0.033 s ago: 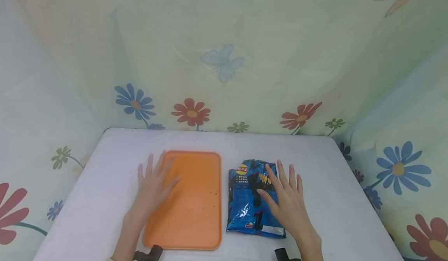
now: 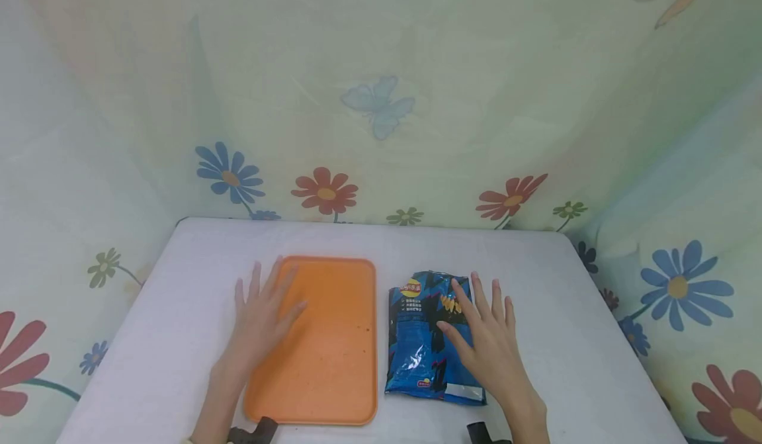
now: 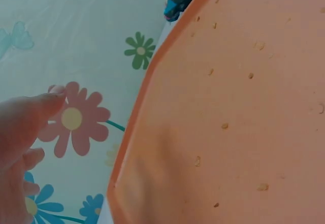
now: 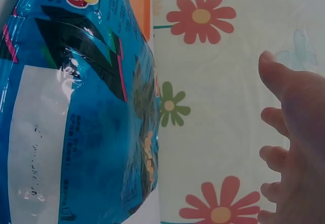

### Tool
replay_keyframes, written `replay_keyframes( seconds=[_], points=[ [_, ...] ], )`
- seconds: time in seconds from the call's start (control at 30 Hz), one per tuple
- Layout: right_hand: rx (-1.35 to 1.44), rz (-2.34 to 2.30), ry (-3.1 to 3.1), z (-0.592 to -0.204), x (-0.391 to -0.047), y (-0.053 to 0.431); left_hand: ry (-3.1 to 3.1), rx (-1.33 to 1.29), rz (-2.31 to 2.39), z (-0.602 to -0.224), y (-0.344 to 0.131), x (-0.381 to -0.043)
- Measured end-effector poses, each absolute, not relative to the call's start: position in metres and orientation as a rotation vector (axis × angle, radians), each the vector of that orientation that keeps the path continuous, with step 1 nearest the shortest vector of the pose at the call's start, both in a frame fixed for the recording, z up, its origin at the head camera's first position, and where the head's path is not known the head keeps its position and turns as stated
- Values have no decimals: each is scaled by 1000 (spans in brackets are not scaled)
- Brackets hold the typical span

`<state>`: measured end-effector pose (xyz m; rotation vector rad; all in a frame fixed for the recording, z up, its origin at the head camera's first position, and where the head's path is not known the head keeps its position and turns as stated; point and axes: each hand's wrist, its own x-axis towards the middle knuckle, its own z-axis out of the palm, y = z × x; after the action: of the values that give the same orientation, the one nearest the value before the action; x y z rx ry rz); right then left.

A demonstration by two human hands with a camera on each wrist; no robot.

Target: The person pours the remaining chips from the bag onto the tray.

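An orange tray (image 2: 333, 338) lies flat on the white table, and small crumbs (image 3: 225, 126) dot its surface in the left wrist view. Over the tray's left side is my left hand (image 2: 260, 318), fingers spread and holding nothing. To the right of the tray a shiny blue snack bag (image 2: 415, 348) lies on the table; a white label (image 4: 38, 148) shows up close in the right wrist view. My right hand (image 2: 491, 345) hovers by the bag's right side with fingers spread, covering part of it, and grips nothing. In the right wrist view, hand and bag appear apart.
A white-covered table (image 2: 571, 325) carries the tray and bag. Behind it and at both sides hangs a pale cloth (image 2: 452, 100) printed with flowers and butterflies. Dark camera mounts (image 2: 254, 431) show below the wrists at the bottom edge.
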<state>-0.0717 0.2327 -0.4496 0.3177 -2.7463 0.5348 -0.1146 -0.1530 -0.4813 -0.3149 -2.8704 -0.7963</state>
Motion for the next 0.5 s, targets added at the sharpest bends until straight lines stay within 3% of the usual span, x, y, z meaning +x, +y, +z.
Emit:
replay_keyframes(
  seconds=[0.2, 0.5],
  points=[
    [312, 531, -2737, -452, -71, 233, -2846, -288, -738, -479, -153, -111],
    [327, 559, -2706, -453, -66, 233, -2911, 41, -756, -491, -157, -103]
  ],
)
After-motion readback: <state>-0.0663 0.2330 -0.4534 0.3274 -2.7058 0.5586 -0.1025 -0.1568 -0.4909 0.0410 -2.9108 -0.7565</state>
